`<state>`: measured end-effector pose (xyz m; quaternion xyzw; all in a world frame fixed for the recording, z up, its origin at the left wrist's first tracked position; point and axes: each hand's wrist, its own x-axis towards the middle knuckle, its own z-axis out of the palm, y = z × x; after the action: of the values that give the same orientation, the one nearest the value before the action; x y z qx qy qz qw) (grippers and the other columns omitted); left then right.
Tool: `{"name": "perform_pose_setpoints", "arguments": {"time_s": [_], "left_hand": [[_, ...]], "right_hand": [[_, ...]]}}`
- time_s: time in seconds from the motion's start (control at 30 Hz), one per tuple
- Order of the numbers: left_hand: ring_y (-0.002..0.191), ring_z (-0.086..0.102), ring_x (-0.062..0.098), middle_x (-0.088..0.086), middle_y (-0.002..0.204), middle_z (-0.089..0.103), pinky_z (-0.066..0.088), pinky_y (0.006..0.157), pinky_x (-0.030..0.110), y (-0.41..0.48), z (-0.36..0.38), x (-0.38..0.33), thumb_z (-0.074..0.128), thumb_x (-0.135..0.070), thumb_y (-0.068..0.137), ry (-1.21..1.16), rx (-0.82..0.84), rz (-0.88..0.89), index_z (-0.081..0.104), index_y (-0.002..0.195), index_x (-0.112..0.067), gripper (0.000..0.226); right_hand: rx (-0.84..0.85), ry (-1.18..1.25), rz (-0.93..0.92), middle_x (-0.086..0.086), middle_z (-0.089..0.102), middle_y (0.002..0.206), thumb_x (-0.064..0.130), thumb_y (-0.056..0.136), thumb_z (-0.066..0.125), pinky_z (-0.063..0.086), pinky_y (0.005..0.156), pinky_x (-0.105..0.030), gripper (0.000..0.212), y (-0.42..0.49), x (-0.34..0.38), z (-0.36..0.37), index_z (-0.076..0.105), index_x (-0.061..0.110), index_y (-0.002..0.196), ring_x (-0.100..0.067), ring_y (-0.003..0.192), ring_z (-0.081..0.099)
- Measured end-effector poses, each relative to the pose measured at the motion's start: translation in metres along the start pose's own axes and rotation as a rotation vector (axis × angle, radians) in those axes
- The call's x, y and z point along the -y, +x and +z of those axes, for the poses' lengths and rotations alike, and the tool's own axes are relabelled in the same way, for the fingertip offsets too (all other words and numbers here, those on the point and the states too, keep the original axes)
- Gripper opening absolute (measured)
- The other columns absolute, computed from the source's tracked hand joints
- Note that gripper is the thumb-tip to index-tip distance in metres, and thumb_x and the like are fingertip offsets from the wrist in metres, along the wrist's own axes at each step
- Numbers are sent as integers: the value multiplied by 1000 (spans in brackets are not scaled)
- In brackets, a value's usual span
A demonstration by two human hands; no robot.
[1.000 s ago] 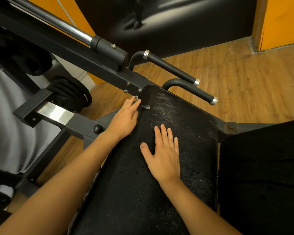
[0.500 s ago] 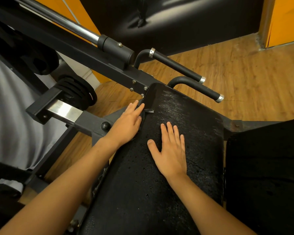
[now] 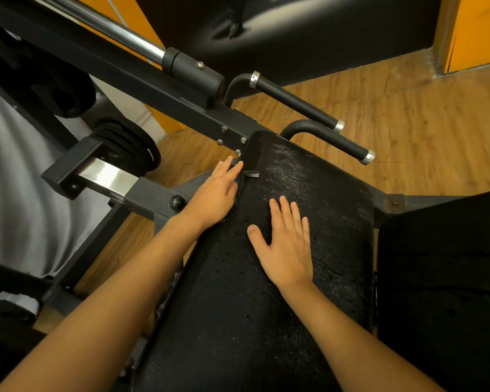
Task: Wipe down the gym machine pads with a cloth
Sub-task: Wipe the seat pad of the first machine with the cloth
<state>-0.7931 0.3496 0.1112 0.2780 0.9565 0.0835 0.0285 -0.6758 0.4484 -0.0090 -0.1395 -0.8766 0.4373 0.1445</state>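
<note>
Almost nothing has moved in the last second: both grips sit where they were on the pad, and only my view has drifted a little. My left grip (image 3: 215, 193) is open, fingers straight, pressing a dark grey cloth (image 3: 251, 174) against the upper left edge of the long black pitted vinyl pad (image 3: 331, 222). Most of the cloth is hidden under my palm, and only a small tab shows on the pad top by my fingertips. My right grip (image 3: 287, 250) lies flat and open on the middle of the pad, holding nothing.

To wipe this edge well, I think I should keep the cloth spread under the whole palm and draw it down the side in one long stroke. After that I would work across the top, where a pale streaky film shows toward the pad's far end. The bolted black steel frame (image 3: 232, 134) touches the pad's far left corner, so I would mind my fingertips there.
</note>
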Motion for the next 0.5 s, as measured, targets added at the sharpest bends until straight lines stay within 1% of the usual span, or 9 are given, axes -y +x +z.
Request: {"name": "perform_pose_setpoints", "arguments": {"time_s": [0.07,0.13,0.2,0.5], "left_hand": [[157,-2,20,2,171,4,4,125,33,-11,0,4,38,-13,109,-14,0,9,19,162,-22,57],[157,-2,18,0,171,4,3,120,25,-24,1,8,38,-12,109,-18,-12,19,20,162,-22,57],[157,-2,17,-1,171,4,3,117,22,-36,1,11,39,-12,109,-33,-12,24,21,162,-22,57],[157,3,19,1,170,10,9,124,32,-37,-1,1,38,-14,109,36,-13,24,23,161,-21,55]], "right_hand": [[2,-4,1,7,-4,172,66,101,31,-7,128,-42,77,0,0,0,8,28,165,-11,157,-14],[7,-5,1,7,-4,172,66,101,30,-7,128,-42,77,-1,-1,1,8,29,165,-11,156,-14],[7,0,2,7,-4,172,66,101,31,-7,128,-42,77,0,-2,2,8,29,165,-11,156,-14],[1,-3,8,6,-3,172,65,102,31,-6,128,-43,77,-1,-1,2,9,27,165,-12,157,-12]]}}
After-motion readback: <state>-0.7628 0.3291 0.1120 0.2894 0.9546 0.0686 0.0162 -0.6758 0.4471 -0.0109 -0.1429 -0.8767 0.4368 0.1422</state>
